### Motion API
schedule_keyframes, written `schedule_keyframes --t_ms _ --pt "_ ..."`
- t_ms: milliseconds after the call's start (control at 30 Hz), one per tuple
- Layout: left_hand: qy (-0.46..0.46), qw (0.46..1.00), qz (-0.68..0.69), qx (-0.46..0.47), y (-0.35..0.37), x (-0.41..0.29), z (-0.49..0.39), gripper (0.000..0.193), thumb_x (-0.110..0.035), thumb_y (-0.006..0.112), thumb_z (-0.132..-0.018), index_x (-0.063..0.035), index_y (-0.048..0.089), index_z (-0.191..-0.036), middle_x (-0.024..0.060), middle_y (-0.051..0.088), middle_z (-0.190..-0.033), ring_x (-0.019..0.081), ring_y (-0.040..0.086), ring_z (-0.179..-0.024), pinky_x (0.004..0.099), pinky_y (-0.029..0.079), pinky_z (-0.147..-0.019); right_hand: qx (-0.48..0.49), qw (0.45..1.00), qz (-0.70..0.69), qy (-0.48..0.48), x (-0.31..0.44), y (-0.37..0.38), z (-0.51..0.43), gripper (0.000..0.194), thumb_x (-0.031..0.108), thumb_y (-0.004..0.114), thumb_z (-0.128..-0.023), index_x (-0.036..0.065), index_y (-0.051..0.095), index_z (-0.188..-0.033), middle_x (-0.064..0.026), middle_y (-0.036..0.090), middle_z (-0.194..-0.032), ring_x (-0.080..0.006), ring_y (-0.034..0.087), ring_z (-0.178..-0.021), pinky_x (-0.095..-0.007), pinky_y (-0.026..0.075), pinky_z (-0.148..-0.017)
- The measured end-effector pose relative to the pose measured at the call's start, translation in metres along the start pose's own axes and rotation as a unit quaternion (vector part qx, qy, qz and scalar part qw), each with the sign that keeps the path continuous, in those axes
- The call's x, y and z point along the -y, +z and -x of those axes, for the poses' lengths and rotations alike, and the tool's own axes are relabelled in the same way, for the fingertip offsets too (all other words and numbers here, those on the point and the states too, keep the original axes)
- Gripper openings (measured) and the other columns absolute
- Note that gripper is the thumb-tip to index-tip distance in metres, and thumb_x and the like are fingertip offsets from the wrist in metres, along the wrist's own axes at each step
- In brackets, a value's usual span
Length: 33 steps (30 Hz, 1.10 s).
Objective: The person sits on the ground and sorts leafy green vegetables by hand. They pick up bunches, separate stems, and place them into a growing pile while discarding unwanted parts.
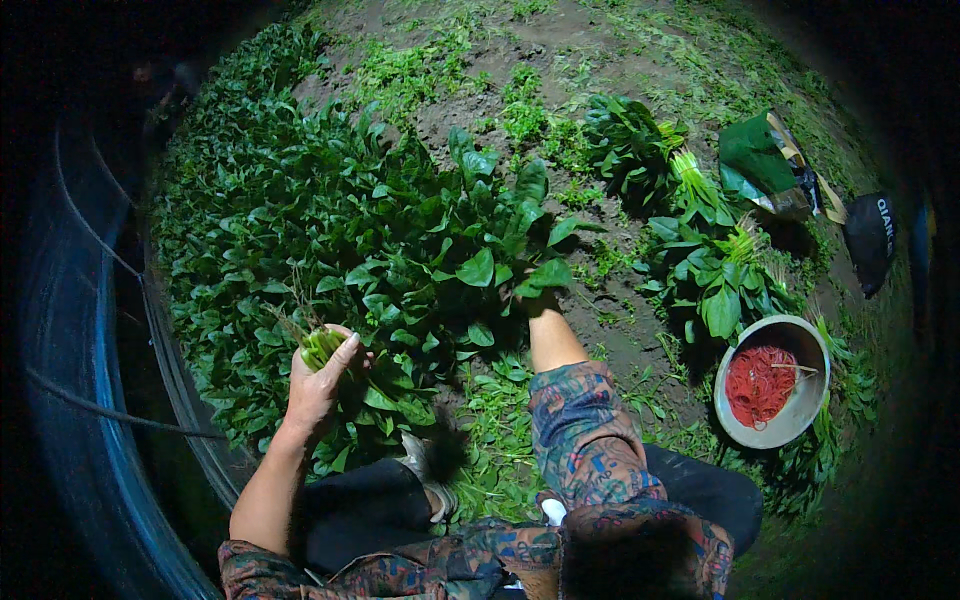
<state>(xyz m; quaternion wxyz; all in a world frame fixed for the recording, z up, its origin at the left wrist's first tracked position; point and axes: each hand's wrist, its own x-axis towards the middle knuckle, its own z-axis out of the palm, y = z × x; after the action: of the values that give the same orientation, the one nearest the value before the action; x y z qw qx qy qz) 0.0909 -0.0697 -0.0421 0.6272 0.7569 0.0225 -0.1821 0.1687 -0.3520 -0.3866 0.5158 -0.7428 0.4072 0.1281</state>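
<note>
My left hand [322,375] is closed around a bunch of leafy greens [321,346], with the pale stems and thin roots pointing up and the leaves hanging below the fist. Farther right and ahead, my right hand [526,288] reaches low among the standing spinach-like plants [477,264] at the bed's right edge. Leaves cover most of its fingers, so whether it grips anything is hidden. The dense bed of dark green plants [300,202] spreads ahead and to the left.
On the right stands a pale bowl [816,390] holding red rubber bands [759,384]. Beyond it lie bundled greens [720,277], more bundles [630,150], a green bag [756,157] and a black bag [870,240]. Plastic sheeting [112,420] and a cord [112,409] run along the left.
</note>
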Motion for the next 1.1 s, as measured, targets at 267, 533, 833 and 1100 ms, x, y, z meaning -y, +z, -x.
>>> schedule_keyframes --t_ms 267,533,833,1100 --pt "0.018 0.997 -0.075 0.029 0.004 -0.005 0.007 0.015 -0.017 0.063 -0.089 -0.0032 0.058 -0.090 0.0018 0.061 -0.078 0.0105 0.058 -0.071 0.0248 0.047 -0.069 -0.013 0.999 0.048 0.013 0.007 0.003 0.001 0.030 0.024 0.060 -0.085 -0.004 0.064 -0.096 -0.0128 0.066 -0.087 -0.0237 0.062 -0.079 -0.0386 0.047 -0.069" --pt "0.023 0.996 -0.045 0.068 -0.001 -0.007 0.030 0.016 -0.020 0.064 -0.088 -0.0045 0.060 -0.089 -0.0041 0.056 -0.075 0.0054 0.049 -0.068 0.0217 0.040 -0.062 -0.103 0.993 -0.055 0.034 -0.026 -0.013 -0.007 0.035 0.027 0.064 -0.083 -0.005 0.063 -0.095 -0.0135 0.065 -0.084 -0.0260 0.062 -0.078 -0.0418 0.047 -0.069" --pt "0.123 0.978 -0.040 0.165 0.000 -0.018 0.073 0.016 -0.020 0.060 -0.089 -0.0044 0.058 -0.087 -0.0019 0.057 -0.079 0.0073 0.049 -0.073 0.0233 0.041 -0.067 -0.464 0.774 -0.159 -0.401 -0.014 -0.099 0.159 0.021 0.015 0.051 -0.089 -0.004 0.059 -0.095 -0.0181 0.060 -0.091 -0.0309 0.054 -0.085 -0.0415 0.041 -0.081" --pt "0.363 0.876 -0.275 0.157 -0.007 -0.005 0.062 0.067 -0.008 0.069 -0.076 -0.0030 0.039 -0.136 0.0124 0.040 -0.138 0.0205 0.033 -0.131 0.0317 0.028 -0.105 0.060 0.712 -0.612 -0.339 0.059 -0.065 0.319 0.027 0.015 0.043 -0.095 0.000 0.049 -0.117 -0.0153 0.062 -0.108 -0.0251 0.060 -0.099 -0.0345 0.047 -0.088"
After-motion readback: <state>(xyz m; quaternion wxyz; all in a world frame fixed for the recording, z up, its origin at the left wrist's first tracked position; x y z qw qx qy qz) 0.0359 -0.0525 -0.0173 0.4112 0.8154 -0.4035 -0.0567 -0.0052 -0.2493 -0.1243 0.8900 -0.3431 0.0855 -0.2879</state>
